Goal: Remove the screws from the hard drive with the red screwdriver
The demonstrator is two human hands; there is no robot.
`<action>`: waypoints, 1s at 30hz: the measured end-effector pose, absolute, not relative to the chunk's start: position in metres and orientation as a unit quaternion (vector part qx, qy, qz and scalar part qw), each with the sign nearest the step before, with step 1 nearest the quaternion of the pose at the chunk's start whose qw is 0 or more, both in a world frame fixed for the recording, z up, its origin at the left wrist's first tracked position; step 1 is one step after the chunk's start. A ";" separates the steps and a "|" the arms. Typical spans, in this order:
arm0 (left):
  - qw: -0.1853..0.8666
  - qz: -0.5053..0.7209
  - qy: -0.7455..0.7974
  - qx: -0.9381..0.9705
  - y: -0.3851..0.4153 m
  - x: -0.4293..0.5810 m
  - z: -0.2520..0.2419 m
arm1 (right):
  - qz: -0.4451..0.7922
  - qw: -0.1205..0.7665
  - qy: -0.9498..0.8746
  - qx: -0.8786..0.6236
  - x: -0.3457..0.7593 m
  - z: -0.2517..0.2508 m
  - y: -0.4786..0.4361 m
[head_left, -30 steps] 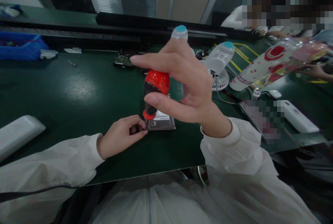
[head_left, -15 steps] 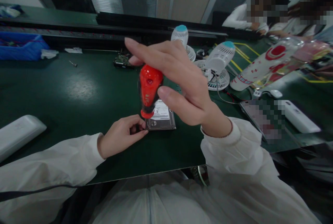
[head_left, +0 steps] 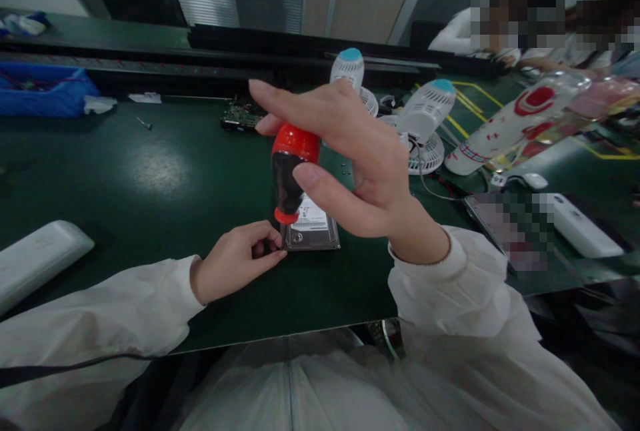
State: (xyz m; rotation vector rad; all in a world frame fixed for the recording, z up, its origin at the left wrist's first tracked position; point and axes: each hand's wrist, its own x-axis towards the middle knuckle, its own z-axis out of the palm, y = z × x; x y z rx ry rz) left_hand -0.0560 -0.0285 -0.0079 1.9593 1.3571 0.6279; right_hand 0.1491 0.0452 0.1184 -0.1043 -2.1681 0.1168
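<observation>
A screwdriver with a red and black handle stands upright over the left part of a hard drive. My right hand grips the handle from the right, thumb on its side and fingers over the top. The drive lies flat on the green table with its white label up, partly hidden by the handle. My left hand pinches at the drive's near left corner, beside the screwdriver's tip. Whatever lies between those fingertips is too small to make out.
Behind my right hand stand two white fans. A circuit board lies beyond the drive. A blue bin is at the far left, a white case nearer. Bottles and a phone are at right; people sit beyond.
The screwdriver handle has turned, its black side now facing me. My right fingers have shifted slightly around it. The left hand keeps its place at the drive's corner.
</observation>
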 end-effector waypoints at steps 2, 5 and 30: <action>0.331 0.239 0.519 0.750 -0.029 -0.056 -0.008 | 0.042 0.479 -0.876 -0.038 0.148 0.117 0.046; 0.327 0.239 0.520 0.752 -0.029 -0.056 -0.007 | 0.034 0.479 -0.876 -0.043 0.147 0.115 0.047; 0.334 0.252 0.513 0.750 -0.029 -0.056 -0.009 | 0.054 0.468 -0.881 -0.035 0.149 0.117 0.046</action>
